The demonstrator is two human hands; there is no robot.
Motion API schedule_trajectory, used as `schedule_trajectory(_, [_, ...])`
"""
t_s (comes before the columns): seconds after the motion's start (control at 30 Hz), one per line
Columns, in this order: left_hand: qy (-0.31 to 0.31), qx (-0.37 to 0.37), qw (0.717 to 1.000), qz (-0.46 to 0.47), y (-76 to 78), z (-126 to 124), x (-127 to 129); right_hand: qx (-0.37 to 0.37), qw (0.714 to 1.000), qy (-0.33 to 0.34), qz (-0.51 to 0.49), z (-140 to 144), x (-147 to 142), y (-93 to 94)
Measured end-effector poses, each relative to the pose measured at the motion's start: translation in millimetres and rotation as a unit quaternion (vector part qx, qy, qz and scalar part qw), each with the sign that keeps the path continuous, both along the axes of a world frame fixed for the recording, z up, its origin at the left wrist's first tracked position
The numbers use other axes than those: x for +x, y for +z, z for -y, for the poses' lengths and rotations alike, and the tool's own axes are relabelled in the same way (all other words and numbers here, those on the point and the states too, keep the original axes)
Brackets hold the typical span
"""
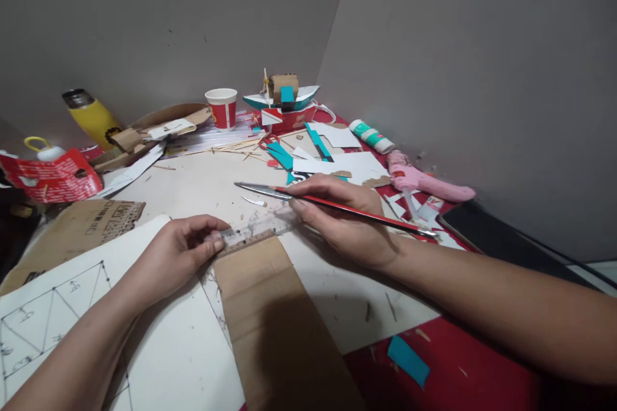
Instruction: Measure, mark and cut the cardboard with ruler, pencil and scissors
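Observation:
A clear plastic ruler (258, 229) lies across the far end of a brown cardboard strip (270, 314). My left hand (180, 253) pinches the ruler's left end with its fingertips. My right hand (344, 218) presses the ruler's right end and also holds a long red-handled cutter (337, 207), its metal blade pointing left above the ruler. A white sheet with pencilled triangles (53, 314) lies under my left forearm.
A pink glue gun (424, 181), a glue tube (372, 135), a red paper cup (222, 108), a paper boat model (282, 99), a yellow bottle (92, 117), teal and white scraps, thin sticks and cardboard pieces crowd the far side. Grey walls meet in a corner behind.

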State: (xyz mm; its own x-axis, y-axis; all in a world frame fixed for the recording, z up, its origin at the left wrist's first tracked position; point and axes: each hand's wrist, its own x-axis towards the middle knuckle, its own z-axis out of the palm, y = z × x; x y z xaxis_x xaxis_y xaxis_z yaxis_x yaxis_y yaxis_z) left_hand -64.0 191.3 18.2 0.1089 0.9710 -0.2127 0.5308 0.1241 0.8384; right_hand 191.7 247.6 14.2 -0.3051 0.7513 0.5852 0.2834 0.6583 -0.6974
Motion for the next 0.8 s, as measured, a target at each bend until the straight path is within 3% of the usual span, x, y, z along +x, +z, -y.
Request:
schedule_trajectory(0.17, [-0.010, 0.006, 1.000, 0.003, -0.7, -2, -2, 0.019, 0.999, 0.025, -0.003, -2, 1, -7.8])
schedule_trajectory(0.33, [-0.015, -0.010, 1.000, -0.006, -0.9, -2, -3, -0.018, 0.996, 0.042, -0.078, 0, -1, -10.9])
schedule_trajectory(0.8, [-0.001, -0.012, 1.000, -0.016, 2.4, -3, -2, -0.051, 0.986, 0.102, -0.118, -5, -2, -17.2])
